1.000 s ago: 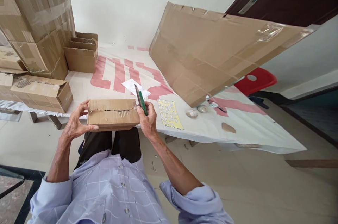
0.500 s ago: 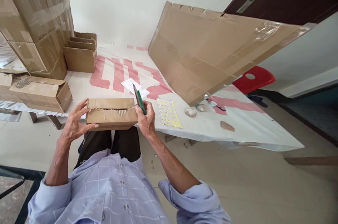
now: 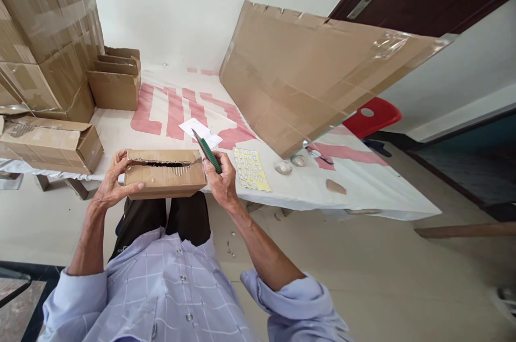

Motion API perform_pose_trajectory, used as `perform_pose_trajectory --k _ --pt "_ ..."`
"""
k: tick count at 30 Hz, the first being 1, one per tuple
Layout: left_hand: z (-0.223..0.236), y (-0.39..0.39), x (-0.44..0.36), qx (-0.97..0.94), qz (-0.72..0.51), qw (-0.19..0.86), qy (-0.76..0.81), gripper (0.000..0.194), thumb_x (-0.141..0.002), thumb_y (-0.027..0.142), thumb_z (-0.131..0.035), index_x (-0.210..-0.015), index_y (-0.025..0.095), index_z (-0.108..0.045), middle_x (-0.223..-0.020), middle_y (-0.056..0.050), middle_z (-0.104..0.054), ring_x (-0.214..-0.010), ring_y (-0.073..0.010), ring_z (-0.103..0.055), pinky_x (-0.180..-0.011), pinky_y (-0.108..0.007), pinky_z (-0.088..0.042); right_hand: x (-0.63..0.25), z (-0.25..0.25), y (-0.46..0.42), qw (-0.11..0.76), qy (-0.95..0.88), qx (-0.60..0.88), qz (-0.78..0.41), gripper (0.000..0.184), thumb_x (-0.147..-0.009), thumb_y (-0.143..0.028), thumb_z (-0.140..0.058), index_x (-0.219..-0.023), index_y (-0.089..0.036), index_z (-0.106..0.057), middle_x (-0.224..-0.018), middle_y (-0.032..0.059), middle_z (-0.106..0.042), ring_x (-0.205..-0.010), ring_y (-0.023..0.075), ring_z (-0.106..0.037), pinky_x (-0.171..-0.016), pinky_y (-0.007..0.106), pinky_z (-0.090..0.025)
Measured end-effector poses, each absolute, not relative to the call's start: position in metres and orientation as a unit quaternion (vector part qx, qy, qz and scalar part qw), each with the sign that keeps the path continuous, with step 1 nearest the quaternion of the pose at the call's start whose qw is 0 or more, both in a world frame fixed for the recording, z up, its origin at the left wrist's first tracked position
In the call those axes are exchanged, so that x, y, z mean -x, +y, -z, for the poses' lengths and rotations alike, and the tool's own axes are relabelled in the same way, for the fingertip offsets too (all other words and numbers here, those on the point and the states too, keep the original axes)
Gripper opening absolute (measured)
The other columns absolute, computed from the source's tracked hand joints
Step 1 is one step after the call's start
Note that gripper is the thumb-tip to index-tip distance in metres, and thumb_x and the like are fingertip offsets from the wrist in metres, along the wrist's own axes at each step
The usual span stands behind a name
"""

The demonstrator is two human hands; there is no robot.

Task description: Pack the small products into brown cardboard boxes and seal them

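I hold a small cardboard box [image 3: 163,179] over my lap, at the table's near edge. Its top flap is slit and lifting, with a dark gap showing. My left hand [image 3: 112,180] grips the box's left end, thumb on the front, fingers over the top. My right hand [image 3: 221,179] presses against the box's right end and is closed round a green-handled cutter [image 3: 207,150], whose blade points up and away from me.
The white table cloth with red lettering [image 3: 177,111] carries a yellow sticker sheet [image 3: 250,170], a white paper [image 3: 199,131], small round objects [image 3: 283,168], stacked taped cartons [image 3: 48,35], open boxes [image 3: 115,81] and a flat carton [image 3: 52,143]. A large cardboard sheet [image 3: 314,73] leans at right; a red stool [image 3: 373,116] stands behind.
The box's top flap has opened slightly, showing a dark gap. My left fingers have shifted further over the top. The view has drifted a little to the right.
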State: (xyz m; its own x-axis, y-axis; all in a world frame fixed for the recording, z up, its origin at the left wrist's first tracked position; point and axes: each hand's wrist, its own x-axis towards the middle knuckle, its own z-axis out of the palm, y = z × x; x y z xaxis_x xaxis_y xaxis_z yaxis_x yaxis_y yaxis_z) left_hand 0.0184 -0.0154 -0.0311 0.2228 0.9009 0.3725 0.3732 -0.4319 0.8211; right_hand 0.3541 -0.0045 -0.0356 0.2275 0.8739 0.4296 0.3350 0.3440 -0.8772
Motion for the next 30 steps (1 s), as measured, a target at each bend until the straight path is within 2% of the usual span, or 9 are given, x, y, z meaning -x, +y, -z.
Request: perform_pose_trajectory --k 6,11,14,17,21,27,30 --pt "0.026 -0.017 -0.016 -0.730 -0.418 0.308 0.445 0.074 -0.085 0.069 -0.090 -0.145 0.030 -0.074 -0.166 -0.015 -0.050 -0.163 -0.0410 -0.043 -0.127 -0.057 -0.053 -0.375 0.018 -0.004 0.572 -0.579 0.539 -0.215 0.031 -0.090 -0.056 -0.067 -0.095 -0.025 -0.068 -0.078 -0.0013 -0.064 -0.073 0.0198 -0.058 -0.072 0.035 -0.052" --pt "0.021 -0.017 -0.017 -0.739 -0.410 0.305 0.439 0.076 -0.088 0.067 -0.088 -0.152 0.030 -0.069 -0.166 -0.015 -0.052 -0.159 -0.0407 -0.050 -0.126 -0.057 -0.054 -0.399 0.004 -0.008 0.536 -0.612 0.537 -0.223 0.034 -0.090 -0.058 -0.070 -0.085 -0.025 -0.068 -0.069 -0.0025 -0.059 -0.068 0.0186 -0.056 -0.068 0.033 -0.049" --pt "0.020 -0.015 -0.017 -0.739 -0.413 0.302 0.437 0.077 -0.088 0.067 -0.088 -0.154 0.032 -0.068 -0.162 -0.015 -0.056 -0.154 -0.0401 -0.054 -0.123 -0.057 -0.057 -0.412 -0.004 -0.010 0.520 -0.632 0.531 -0.220 0.036 -0.089 -0.060 -0.072 -0.081 -0.025 -0.070 -0.070 -0.0014 -0.064 -0.071 0.0200 -0.060 -0.071 0.034 -0.052" --pt "0.019 -0.012 -0.018 -0.741 -0.410 0.295 0.443 0.075 -0.088 0.066 -0.089 -0.152 0.032 -0.069 -0.157 -0.014 -0.058 -0.149 -0.0397 -0.058 -0.119 -0.056 -0.060 -0.422 -0.015 -0.013 0.495 -0.665 0.514 -0.220 0.032 -0.087 -0.057 -0.076 -0.089 -0.025 -0.079 -0.076 0.0000 -0.073 -0.073 0.0217 -0.064 -0.069 0.034 -0.053" --pt "0.017 -0.011 -0.018 -0.739 -0.406 0.293 0.450 0.073 -0.087 0.067 -0.088 -0.148 0.030 -0.070 -0.153 -0.014 -0.060 -0.148 -0.0395 -0.058 -0.119 -0.054 -0.060 -0.428 -0.039 -0.014 0.412 -0.745 0.475 -0.222 0.026 -0.088 -0.050 -0.078 -0.091 -0.026 -0.086 -0.084 0.0020 -0.081 -0.076 0.0237 -0.069 -0.072 0.036 -0.055" --pt "0.015 -0.010 -0.017 -0.742 -0.404 0.286 0.453 0.069 -0.086 0.066 -0.089 -0.143 0.030 -0.073 -0.153 -0.013 -0.060 -0.145 -0.0388 -0.059 -0.116 -0.052 -0.060 -0.426 -0.064 0.003 0.338 -0.815 0.442 -0.158 0.018 -0.093 -0.044 -0.078 -0.091 -0.028 -0.087 -0.087 0.0012 -0.083 -0.080 0.0234 -0.073 -0.076 0.038 -0.054" --pt "0.014 -0.010 -0.017 -0.741 -0.400 0.287 0.456 0.067 -0.088 0.066 -0.088 -0.142 0.029 -0.073 -0.155 -0.013 -0.058 -0.147 -0.0388 -0.057 -0.119 -0.052 -0.058 -0.424 -0.063 0.015 0.361 -0.796 0.467 -0.136 0.018 -0.089 -0.047 -0.085 -0.083 -0.030 -0.084 -0.082 0.0003 -0.081 -0.085 0.0254 -0.075 -0.077 0.038 -0.055"
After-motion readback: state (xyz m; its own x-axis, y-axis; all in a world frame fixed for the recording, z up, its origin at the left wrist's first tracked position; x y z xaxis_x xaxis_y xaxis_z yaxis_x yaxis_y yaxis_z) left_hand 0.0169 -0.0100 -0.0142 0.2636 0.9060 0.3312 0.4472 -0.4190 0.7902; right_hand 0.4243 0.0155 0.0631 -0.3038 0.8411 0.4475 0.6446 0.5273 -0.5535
